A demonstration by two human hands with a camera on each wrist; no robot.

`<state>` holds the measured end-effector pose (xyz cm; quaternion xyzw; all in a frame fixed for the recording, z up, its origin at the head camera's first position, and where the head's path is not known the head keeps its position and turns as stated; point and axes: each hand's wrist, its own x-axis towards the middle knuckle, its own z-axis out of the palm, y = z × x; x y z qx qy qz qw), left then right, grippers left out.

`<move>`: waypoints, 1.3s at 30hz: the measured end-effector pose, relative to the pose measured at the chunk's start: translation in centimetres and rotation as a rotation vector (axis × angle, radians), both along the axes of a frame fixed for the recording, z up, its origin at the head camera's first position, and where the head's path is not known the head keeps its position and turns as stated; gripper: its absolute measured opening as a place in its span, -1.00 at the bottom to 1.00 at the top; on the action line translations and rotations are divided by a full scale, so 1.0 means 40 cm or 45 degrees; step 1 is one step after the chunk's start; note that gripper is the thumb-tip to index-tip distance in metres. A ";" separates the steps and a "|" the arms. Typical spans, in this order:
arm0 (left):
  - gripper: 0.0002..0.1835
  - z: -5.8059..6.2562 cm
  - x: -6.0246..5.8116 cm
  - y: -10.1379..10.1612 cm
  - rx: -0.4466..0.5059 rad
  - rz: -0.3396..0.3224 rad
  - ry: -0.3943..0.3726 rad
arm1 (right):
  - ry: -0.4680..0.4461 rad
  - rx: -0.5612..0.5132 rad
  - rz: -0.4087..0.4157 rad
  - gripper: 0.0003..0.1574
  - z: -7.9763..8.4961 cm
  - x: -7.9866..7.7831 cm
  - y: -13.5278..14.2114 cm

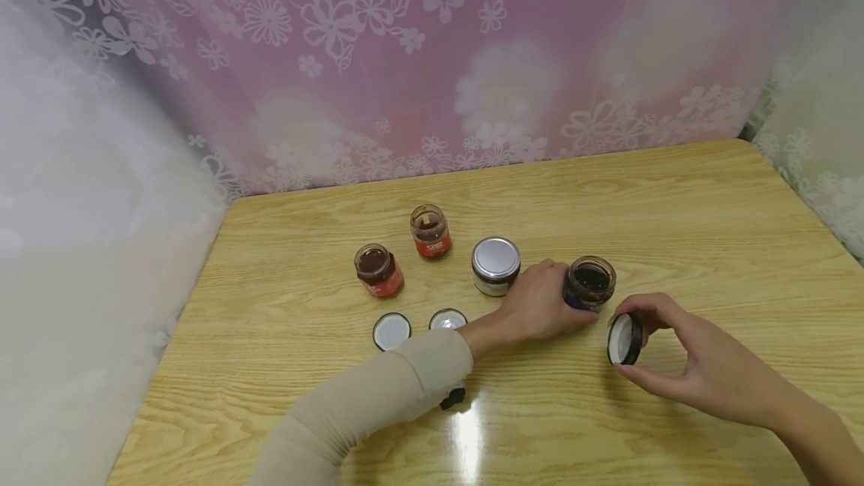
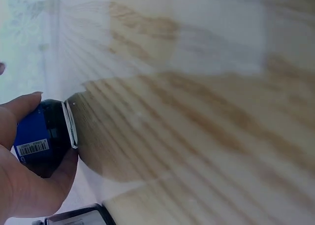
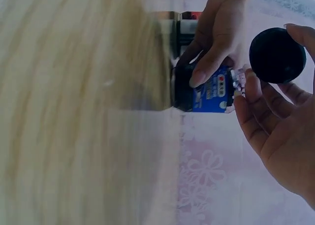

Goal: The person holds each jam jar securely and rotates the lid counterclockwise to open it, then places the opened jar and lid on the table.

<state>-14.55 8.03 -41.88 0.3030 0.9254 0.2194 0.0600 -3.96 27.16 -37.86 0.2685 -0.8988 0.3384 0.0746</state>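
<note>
My left hand [image 1: 543, 302] grips an uncapped glass jar [image 1: 590, 283] of dark contents, which stands upright on the table. In the right wrist view the jar's blue label [image 3: 212, 94] shows beside the left thumb. Between thumb and fingers, my right hand [image 1: 709, 366] pinches a black jar lid [image 1: 625, 339] by its rim, just right of the jar and apart from it. The lid is tilted on edge, its pale inside turned leftward. Left of the left hand stands a jar with a silver lid [image 1: 496, 258] on it.
Two uncapped jars with red labels, one nearer [image 1: 379, 271] and one farther [image 1: 430, 232], stand to the left. A lid [image 1: 391, 331] lies inside up; another lid [image 1: 448, 319] is partly behind the left sleeve [image 1: 391, 388]. A small black object [image 1: 453, 397] peeks out under that sleeve.
</note>
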 end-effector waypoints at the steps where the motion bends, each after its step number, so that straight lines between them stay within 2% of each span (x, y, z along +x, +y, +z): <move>1: -0.50 0.001 -0.001 0.003 -0.009 0.006 0.002 | -0.032 -0.011 0.011 -0.11 -0.005 -0.002 0.004; 6: -0.48 0.007 -0.008 0.018 -0.047 0.058 -0.025 | -0.176 0.013 0.007 -0.15 -0.030 -0.012 0.027; 11: -0.44 0.016 -0.019 0.038 -0.091 0.079 -0.044 | -0.243 0.091 -0.021 -0.18 -0.042 -0.020 0.039; 17: -0.38 0.019 -0.030 0.056 -0.151 0.099 -0.061 | -0.247 0.125 0.044 -0.24 -0.051 -0.035 0.035; 23: -0.39 0.018 -0.040 0.063 -0.165 0.139 -0.053 | -0.243 0.182 0.077 -0.24 -0.065 -0.056 0.029; 29: -0.43 0.018 -0.052 0.069 -0.156 0.164 -0.086 | -0.244 0.212 0.105 -0.24 -0.080 -0.080 0.028; 35: -0.46 0.021 -0.063 0.071 -0.147 0.194 -0.097 | -0.144 0.212 0.120 -0.24 -0.097 -0.099 0.029; 39: -0.48 0.025 -0.069 0.075 -0.147 0.199 -0.091 | -0.128 0.233 0.104 -0.22 -0.104 -0.109 0.028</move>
